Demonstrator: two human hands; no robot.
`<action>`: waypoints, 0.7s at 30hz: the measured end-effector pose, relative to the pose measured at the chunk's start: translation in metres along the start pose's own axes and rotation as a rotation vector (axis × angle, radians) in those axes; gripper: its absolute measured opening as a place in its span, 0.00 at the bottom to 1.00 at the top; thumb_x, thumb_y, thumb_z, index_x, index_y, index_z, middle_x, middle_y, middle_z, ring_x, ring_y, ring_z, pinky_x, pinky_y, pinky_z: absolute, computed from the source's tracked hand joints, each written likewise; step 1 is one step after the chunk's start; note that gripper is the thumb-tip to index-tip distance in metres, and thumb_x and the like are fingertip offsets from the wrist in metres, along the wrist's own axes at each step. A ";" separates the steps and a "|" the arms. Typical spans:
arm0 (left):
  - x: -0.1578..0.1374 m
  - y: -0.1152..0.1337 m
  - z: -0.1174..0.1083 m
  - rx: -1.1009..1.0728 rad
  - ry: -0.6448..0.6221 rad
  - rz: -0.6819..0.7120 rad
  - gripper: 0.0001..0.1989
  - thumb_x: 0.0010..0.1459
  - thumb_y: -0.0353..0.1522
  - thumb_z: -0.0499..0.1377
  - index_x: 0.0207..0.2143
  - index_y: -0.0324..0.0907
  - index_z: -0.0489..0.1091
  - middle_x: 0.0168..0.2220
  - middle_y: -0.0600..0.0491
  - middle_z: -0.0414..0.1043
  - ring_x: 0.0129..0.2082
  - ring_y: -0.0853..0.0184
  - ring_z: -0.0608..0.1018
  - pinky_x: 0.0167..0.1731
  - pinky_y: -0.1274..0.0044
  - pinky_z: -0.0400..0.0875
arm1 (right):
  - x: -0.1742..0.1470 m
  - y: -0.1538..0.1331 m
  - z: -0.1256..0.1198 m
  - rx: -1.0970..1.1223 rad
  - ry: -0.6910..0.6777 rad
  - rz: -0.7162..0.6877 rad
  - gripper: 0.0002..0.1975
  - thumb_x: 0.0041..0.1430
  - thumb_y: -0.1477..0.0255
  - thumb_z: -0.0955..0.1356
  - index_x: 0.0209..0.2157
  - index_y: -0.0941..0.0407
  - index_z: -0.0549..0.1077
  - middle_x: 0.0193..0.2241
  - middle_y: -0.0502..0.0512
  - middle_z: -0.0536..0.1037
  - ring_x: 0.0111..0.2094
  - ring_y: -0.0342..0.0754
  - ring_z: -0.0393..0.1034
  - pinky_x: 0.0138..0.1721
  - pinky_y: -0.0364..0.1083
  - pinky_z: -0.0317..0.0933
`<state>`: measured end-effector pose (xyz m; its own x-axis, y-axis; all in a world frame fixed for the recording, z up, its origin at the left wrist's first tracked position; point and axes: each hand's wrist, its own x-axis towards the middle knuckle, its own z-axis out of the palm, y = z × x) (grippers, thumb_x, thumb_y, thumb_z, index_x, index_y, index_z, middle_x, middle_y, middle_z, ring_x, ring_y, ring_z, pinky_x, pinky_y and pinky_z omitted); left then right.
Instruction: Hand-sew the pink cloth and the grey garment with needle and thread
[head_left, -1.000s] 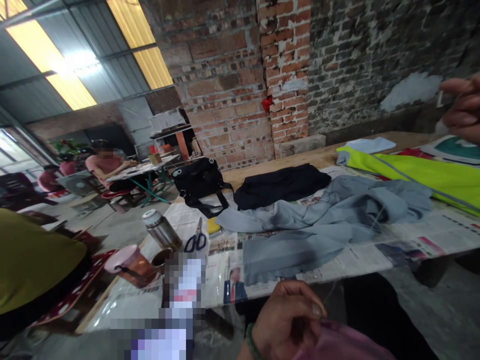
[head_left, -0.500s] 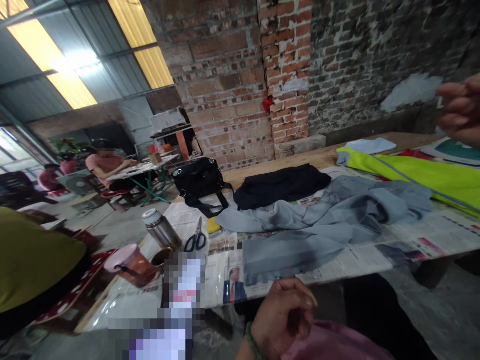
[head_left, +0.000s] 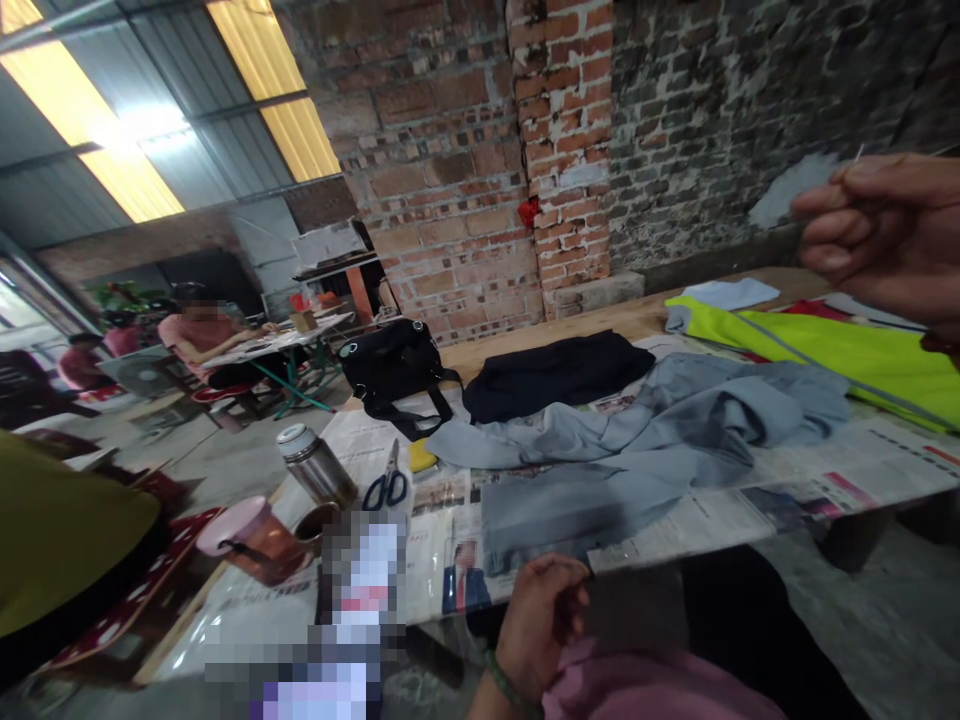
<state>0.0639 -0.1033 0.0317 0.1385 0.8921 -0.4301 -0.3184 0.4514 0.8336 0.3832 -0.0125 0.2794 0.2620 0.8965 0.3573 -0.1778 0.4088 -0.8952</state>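
At the upper right my right hand [head_left: 892, 225] is raised, thumb and forefinger pinched on a thin bright sliver that looks like a needle [head_left: 859, 153]. No thread can be made out. My left hand [head_left: 544, 610], with a green bangle [head_left: 510, 685] at the wrist, is closed low by the table's near edge; whatever its curled fingers hold is hidden. Just beyond it a grey garment [head_left: 600, 475] lies rumpled on the newspaper-covered table [head_left: 675, 530]. A folded black cloth [head_left: 559, 375] lies behind the grey garment.
Dark-handled scissors [head_left: 385, 488], a yellow object [head_left: 421, 455], a steel flask [head_left: 316, 468], a pink cup [head_left: 255, 540] and a black bag [head_left: 394, 370] stand or lie leftward. A neon-yellow garment [head_left: 825, 350] lies right. Someone in olive clothing [head_left: 71, 540] sits close left.
My right hand has come further into view, moving left, and the sliver in its pinch now shows. My left hand has shifted slightly left and turned, its fingers still curled.
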 end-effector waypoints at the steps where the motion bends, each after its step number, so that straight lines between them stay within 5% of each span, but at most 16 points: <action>1: 0.000 -0.001 0.000 0.014 0.019 0.006 0.13 0.43 0.39 0.61 0.23 0.36 0.69 0.13 0.58 0.65 0.07 0.77 0.62 0.08 0.84 0.44 | -0.001 -0.001 0.001 0.043 -0.002 0.027 0.11 0.54 0.80 0.61 0.21 0.57 0.68 0.27 0.54 0.68 0.21 0.35 0.58 0.17 0.40 0.53; 8: -0.005 0.013 0.015 0.131 0.040 0.265 0.17 0.46 0.36 0.62 0.38 0.37 0.70 0.30 0.51 0.74 0.20 0.74 0.71 0.17 0.83 0.58 | -0.005 -0.005 0.001 0.115 -0.119 -0.040 0.07 0.52 0.79 0.64 0.25 0.55 0.71 0.32 0.51 0.72 0.24 0.36 0.61 0.16 0.40 0.56; 15: 0.030 0.009 0.063 0.309 -0.230 0.215 0.43 0.39 0.23 0.62 0.59 0.43 0.51 0.20 0.62 0.65 0.15 0.77 0.64 0.14 0.85 0.58 | -0.019 -0.025 0.015 0.095 -0.200 -0.114 0.06 0.54 0.76 0.65 0.26 0.55 0.72 0.31 0.50 0.71 0.26 0.35 0.62 0.17 0.38 0.55; 18: 0.047 -0.001 0.082 0.203 -0.320 0.178 0.44 0.37 0.24 0.63 0.58 0.43 0.51 0.22 0.61 0.68 0.14 0.75 0.68 0.13 0.85 0.60 | -0.019 -0.034 0.018 0.106 -0.175 -0.121 0.07 0.54 0.78 0.64 0.25 0.55 0.72 0.34 0.51 0.71 0.26 0.36 0.63 0.17 0.38 0.55; 21: 0.050 -0.008 0.088 0.039 -0.416 0.135 0.30 0.36 0.27 0.66 0.45 0.41 0.64 0.29 0.54 0.72 0.19 0.69 0.75 0.12 0.82 0.65 | -0.014 -0.041 0.015 0.120 -0.114 -0.091 0.10 0.56 0.79 0.62 0.25 0.57 0.72 0.34 0.53 0.70 0.25 0.35 0.62 0.16 0.37 0.54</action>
<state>0.1559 -0.0598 0.0343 0.4664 0.8723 -0.1469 -0.3247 0.3233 0.8888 0.3723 -0.0395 0.3150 0.1747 0.8655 0.4694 -0.2722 0.5006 -0.8218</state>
